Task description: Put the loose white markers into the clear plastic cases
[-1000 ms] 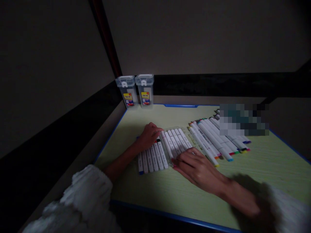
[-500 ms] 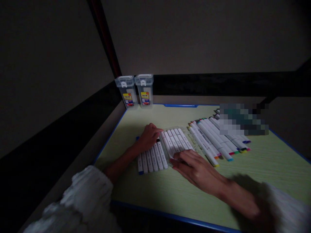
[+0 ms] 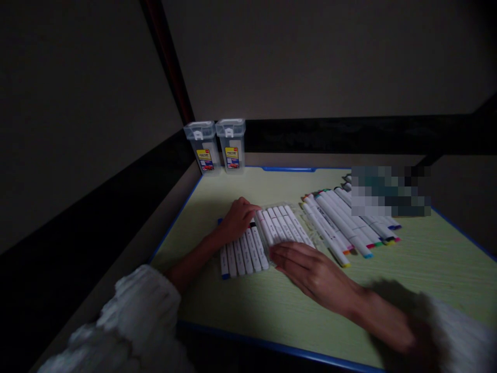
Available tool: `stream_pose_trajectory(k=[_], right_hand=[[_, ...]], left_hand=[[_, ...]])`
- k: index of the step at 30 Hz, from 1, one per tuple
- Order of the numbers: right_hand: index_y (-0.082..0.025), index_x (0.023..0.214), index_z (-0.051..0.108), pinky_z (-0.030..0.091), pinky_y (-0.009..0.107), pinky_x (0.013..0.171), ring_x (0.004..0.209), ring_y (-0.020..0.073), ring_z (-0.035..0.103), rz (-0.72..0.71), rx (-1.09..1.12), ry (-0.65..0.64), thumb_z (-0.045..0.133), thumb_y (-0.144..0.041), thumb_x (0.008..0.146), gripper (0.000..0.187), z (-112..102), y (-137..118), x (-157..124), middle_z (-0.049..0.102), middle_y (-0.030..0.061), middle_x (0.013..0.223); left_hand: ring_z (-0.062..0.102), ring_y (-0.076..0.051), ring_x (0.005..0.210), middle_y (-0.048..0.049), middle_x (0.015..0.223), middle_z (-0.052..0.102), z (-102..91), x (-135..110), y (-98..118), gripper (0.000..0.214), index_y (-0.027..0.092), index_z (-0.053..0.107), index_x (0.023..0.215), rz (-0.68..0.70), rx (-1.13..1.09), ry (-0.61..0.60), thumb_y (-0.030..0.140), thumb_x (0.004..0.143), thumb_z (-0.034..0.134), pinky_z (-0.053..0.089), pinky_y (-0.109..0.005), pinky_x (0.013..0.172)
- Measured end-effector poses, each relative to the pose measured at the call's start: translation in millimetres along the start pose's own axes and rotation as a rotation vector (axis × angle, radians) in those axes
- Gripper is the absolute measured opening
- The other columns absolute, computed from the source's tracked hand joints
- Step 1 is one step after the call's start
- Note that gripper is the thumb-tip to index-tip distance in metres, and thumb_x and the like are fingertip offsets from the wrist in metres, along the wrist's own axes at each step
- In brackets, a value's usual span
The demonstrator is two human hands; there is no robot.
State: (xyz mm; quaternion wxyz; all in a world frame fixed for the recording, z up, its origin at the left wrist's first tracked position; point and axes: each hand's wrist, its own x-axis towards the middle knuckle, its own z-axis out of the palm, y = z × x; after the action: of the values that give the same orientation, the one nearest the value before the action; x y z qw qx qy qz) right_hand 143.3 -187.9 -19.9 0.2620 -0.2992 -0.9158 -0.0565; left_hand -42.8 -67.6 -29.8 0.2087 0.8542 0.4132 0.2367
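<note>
White-barrelled markers lie in rows on a pale green table (image 3: 427, 269). My left hand (image 3: 237, 218) rests curled on the far end of the left row of markers (image 3: 244, 254), its fingertips at the top of a clear flat tray of markers (image 3: 282, 226). My right hand (image 3: 310, 269) lies with fingers stretched out flat and together across the near end of that tray, pressing on the marker ends. Both wrists come out of fluffy white sleeves.
Two clear lidded marker boxes (image 3: 215, 145) with yellow labels stand upright at the table's far left corner. A loose fan of markers with coloured tips (image 3: 345, 223) lies to the right of the tray. A blurred patch covers something at the far right. Dark walls surround the table.
My right hand has slid a little to the left along the near end of the tray and its fingers have flattened. The left hand has stayed put.
</note>
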Motion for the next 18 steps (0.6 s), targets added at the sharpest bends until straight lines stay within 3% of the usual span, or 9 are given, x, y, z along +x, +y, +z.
stream_pose_trajectory(k=[7,11,14,18], right_hand=[[-0.01,0.113,0.053,0.048,0.035,0.087,0.104,0.0177,0.053,-0.022,0.02,-0.118,0.038,-0.005,0.083,0.034,1.4,1.8,-2.5,0.063,0.0094,0.105],[-0.01,0.112,0.053,0.048,0.035,0.086,0.101,0.017,0.053,-0.03,0.025,-0.107,0.037,-0.006,0.084,0.033,-0.9,1.8,-1.1,0.062,0.0094,0.104],[-0.011,0.102,0.059,0.05,0.031,0.071,0.081,0.016,0.056,-0.004,-0.007,-0.057,0.038,-0.013,0.086,0.026,-5.5,2.2,0.3,0.062,0.0077,0.085],[-0.012,0.095,0.063,0.043,0.03,0.057,0.065,0.0154,0.049,0.042,-0.098,-0.057,0.04,-0.025,0.087,0.027,-9.2,4.4,-1.1,0.052,0.0042,0.067]], left_hand=[[0.045,-0.016,0.084,-0.0054,0.086,0.051,0.6,-0.1,2.8,0.031,0.016,0.063,0.096,-0.005,0.012,-0.002,0.015,0.081,0.036,0.038,-0.033,0.082],[0.044,-0.016,0.083,-0.0049,0.085,0.049,0.4,-1.2,4.8,0.032,0.018,0.063,0.098,-0.009,0.022,0.002,0.013,0.08,0.036,0.04,-0.032,0.079],[0.044,-0.015,0.082,-0.0041,0.082,0.046,0.2,-2.0,4.9,0.034,0.018,0.064,0.097,-0.009,0.017,0.009,0.01,0.079,0.036,0.04,-0.031,0.078],[0.045,-0.014,0.079,-0.0035,0.081,0.045,-1.1,-2.8,5.5,0.036,0.019,0.066,0.091,-0.005,-0.017,0.005,0.006,0.077,0.036,0.04,-0.03,0.074]])
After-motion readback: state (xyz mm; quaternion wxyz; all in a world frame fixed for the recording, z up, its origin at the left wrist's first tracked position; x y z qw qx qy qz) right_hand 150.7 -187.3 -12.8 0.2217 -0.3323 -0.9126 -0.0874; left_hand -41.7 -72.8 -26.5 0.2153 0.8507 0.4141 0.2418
